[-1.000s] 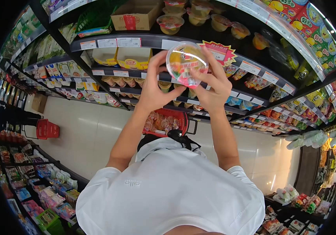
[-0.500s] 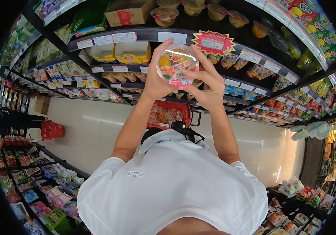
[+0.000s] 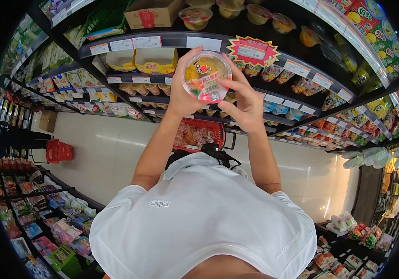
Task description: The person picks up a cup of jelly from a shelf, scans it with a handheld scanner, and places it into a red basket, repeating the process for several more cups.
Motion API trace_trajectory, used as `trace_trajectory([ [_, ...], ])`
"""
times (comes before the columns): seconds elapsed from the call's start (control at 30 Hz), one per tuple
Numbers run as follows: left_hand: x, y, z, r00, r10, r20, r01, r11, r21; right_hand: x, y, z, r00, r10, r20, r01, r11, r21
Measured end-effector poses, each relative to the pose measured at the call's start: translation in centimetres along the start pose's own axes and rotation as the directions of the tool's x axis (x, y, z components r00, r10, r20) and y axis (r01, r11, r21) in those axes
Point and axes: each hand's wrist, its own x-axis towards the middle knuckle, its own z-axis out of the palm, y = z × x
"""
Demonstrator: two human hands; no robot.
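A round, clear fruit cup [image 3: 206, 69] with yellow fruit and a printed lid is held up in front of the shelf, its lid facing me. My left hand [image 3: 183, 90] is wrapped round the cup's left side. My right hand [image 3: 246, 100] grips the right side, with a finger lying over the lid near the barcode. More fruit cups [image 3: 195, 17] stand on the upper shelf just beyond. Below my forearms, a red shopping basket [image 3: 215, 132] on the floor holds several pink-and-orange packages.
A shelf edge [image 3: 157, 39] carries price labels and a pink starburst sign [image 3: 254, 51]. An opened cardboard box [image 3: 154, 15] and yellow display boxes [image 3: 156, 60] sit on the shelves. To the left, a person [image 3: 15, 139] stands near another red basket [image 3: 60, 151].
The cup and both hands have shifted slightly left and the lid has tilted a little. My right hand's fingers have slid slightly on the cup.
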Motion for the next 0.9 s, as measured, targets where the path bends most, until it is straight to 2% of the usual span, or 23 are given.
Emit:
trace_trajectory([
  [0.07, -0.1, -0.2, -0.1, 1.000, -0.012, 0.005, 0.012, 1.000, -0.002, -0.2, 0.2, -0.2, 0.999, 0.050, 0.020, -0.052, 0.989, 0.136],
  [0.17, -0.2, 0.0, -0.1, 0.999, 0.026, 0.020, -0.025, 0.999, -0.043, -0.2, 1.0, -0.4, 1.000, 0.004, 0.016, -0.007, 0.978, 0.206],
  [0.7, -0.5, 0.3, 0.4, 0.994, -0.004, 0.106, 0.015, 0.994, -0.104, -1.2, 1.5, -0.4, 0.997, 0.053, -0.057, -0.029, 0.932, 0.360],
  [0.9, -0.7, 0.5, 0.4, 0.992, 0.038, 0.119, -0.031, 0.998, -0.060, -1.6, 2.2, -0.2, 0.994, 0.076, -0.079, -0.035, 0.903, 0.429],
])
